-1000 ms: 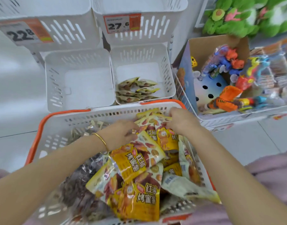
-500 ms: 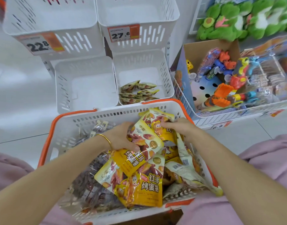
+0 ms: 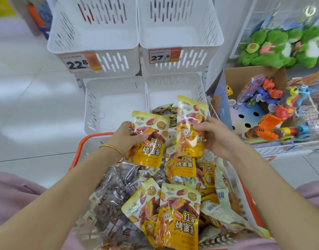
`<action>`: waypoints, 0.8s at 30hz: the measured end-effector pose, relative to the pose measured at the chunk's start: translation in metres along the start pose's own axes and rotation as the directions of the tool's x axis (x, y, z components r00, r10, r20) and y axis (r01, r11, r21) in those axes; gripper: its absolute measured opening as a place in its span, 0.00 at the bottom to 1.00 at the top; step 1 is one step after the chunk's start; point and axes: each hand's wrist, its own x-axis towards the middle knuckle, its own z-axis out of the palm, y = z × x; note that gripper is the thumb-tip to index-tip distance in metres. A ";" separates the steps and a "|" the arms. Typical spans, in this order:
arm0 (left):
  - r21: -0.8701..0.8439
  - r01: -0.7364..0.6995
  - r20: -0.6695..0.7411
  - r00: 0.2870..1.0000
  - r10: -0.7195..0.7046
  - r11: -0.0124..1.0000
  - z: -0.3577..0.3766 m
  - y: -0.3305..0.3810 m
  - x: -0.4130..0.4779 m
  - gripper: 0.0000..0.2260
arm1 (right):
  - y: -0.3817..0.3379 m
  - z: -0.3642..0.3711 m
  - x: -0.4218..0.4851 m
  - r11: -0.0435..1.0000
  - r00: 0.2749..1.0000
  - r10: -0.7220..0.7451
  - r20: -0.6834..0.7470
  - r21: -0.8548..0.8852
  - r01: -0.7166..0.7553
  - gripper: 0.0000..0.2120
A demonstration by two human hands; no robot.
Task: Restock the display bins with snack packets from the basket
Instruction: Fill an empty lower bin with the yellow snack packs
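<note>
Reads "22.8" on the price tag (image 3: 77, 64) of the upper left bin (image 3: 117, 62), beyond the basket (image 3: 93, 137). Holds one yellow snack packet (image 3: 149, 141) in the left grip (image 3: 126, 137), curled round its left edge with thumb on the front, just above the basket's far rim. Shows "烤蜜薯" in bold black on that packet, under sweet-potato pictures; cannot make out the finer print. Reads "27.6" on the second price tag (image 3: 160, 56), also beyond the basket. Pinches a second packet (image 3: 191, 127) by its right edge in the right grip (image 3: 214, 136), closed on it, above the basket's far rim and in front of the lower right bin (image 3: 198, 91). Shows many more heaped inside the basket. Probably handles as light, soft pouches: glossy film, likely slippery, crinkling rather than breaking. Best taken by a side seam or top edge, not the bulging middle.
</note>
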 end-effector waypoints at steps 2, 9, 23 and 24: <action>-0.008 -0.023 -0.019 1.000 0.023 1.000 0.004 0.004 0.000 0.12 | 0.005 0.018 0.001 0.999 0.997 0.036 0.067 0.026 -0.038 0.22; 0.008 -0.031 0.004 1.000 0.031 0.999 0.014 0.031 -0.010 0.30 | 0.022 0.048 0.016 0.999 1.000 -0.013 -0.007 0.036 0.013 0.24; 0.143 -0.459 0.312 0.862 0.400 0.877 0.031 0.052 0.058 0.46 | -0.056 0.009 0.066 0.850 0.963 -0.080 0.257 -0.487 0.200 0.24; 0.169 -0.487 0.299 0.854 0.427 0.857 0.033 0.056 0.068 0.45 | -0.058 0.009 0.074 0.824 0.960 -0.159 0.229 -0.505 0.257 0.20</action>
